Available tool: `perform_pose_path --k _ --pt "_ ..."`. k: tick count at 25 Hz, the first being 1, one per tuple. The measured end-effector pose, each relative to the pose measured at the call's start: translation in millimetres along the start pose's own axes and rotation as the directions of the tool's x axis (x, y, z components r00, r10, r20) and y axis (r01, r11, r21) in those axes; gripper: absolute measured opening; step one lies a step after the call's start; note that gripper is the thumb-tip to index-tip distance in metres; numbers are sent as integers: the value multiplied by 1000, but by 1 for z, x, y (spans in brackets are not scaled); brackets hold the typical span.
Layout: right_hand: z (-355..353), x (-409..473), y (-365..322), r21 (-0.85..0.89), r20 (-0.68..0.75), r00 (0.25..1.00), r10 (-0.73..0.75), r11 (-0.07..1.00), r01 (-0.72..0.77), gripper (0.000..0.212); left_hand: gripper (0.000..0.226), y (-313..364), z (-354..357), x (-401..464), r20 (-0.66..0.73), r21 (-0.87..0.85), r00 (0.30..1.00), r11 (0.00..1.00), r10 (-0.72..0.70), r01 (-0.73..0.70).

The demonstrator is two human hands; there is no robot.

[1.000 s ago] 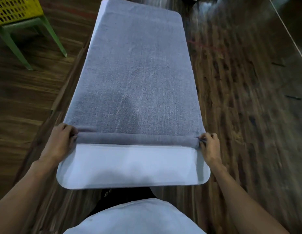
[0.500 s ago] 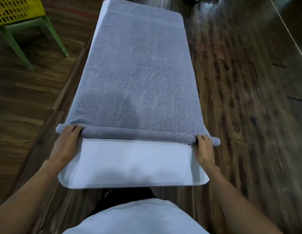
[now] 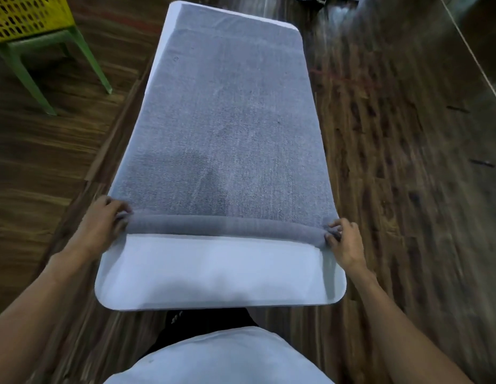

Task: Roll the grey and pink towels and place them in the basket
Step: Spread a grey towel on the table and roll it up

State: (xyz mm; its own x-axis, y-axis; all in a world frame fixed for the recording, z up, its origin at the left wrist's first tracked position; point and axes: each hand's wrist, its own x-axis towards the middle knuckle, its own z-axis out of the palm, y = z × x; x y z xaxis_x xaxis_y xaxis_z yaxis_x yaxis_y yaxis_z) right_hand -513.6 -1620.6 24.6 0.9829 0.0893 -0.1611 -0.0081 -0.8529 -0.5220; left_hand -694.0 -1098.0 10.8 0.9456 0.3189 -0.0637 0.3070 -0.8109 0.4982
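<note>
Rolling grey towel (image 3: 227,128) away from me on white surface (image 3: 213,275).
Left hand (image 3: 102,223) and right hand (image 3: 342,239) pinch roll ends; I should advance both evenly, tight.

A white table (image 3: 219,275) stands on a dark wood floor (image 3: 407,162); far left of the table, a green stool (image 3: 83,51), part of it out of view

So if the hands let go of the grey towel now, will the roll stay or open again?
The grey towel looks soft and thick, and its roll is only thin, so it would probably loosen. The left hand and right hand pinch its ends, which suggests it needs holding. Lifted, it would likely sag.
</note>
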Motion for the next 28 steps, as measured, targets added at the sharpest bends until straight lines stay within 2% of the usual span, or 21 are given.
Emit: perform_pose_path --k 2,3,4,6,9,12,15,17,19,21,22,24,25,27,28 --pt "9 1 -6 -185 -130 991 40 981 -64 8 17 9 3 -3 -101 182 995 983 26 -8" --pt "16 -4 -7 -285 -178 984 -1 957 -50 5 15 15 7 -11 -120 236 992 972 44 -15" --pt "22 -12 -8 -334 -210 976 -56 942 -18 10 19 18 11 -19 -132 241 990 970 43 -10" --pt "31 -31 -5 -302 -219 965 -144 951 73 21 35 20 20 -39 -121 243 992 970 42 -12" --pt "32 -31 7 -238 -100 981 -164 962 137 37 48 17 26 -45 -86 252 996 968 36 -14" --pt "27 -8 4 -178 -33 992 -126 977 118 28 41 21 23 -24 -73 188 996 981 -42 55" --pt "28 6 4 -219 7 994 -107 970 106 22 37 24 17 -11 -51 180 998 983 -39 47" --pt "25 2 8 -256 86 991 -104 959 123 22 39 15 12 -11 7 210 999 977 -33 31" --pt "15 -8 13 -248 160 978 -136 953 173 27 43 -2 8 -16 127 258 992 965 21 -54" --pt "3 -13 14 -123 194 971 -142 978 168 30 46 -10 2 -18 227 200 970 970 91 -138" --pt "-2 -11 13 -31 174 977 -123 991 130 30 44 -7 -1 -17 234 137 968 983 92 -126" --pt "-4 -1 9 77 56 997 -49 996 44 25 32 1 -5 -6 130 5 991 1000 6 -7" --pt "-1 2 6 44 -23 1000 -13 999 14 20 27 5 -7 0 37 -30 999 999 -18 19" --pt "10 0 -1 -172 -167 986 -26 985 -3 8 19 16 -5 2 -135 98 990 995 42 -29" --pt "18 -6 -3 -272 -206 976 -68 962 10 6 13 19 2 -4 -173 175 981 983 82 -51"
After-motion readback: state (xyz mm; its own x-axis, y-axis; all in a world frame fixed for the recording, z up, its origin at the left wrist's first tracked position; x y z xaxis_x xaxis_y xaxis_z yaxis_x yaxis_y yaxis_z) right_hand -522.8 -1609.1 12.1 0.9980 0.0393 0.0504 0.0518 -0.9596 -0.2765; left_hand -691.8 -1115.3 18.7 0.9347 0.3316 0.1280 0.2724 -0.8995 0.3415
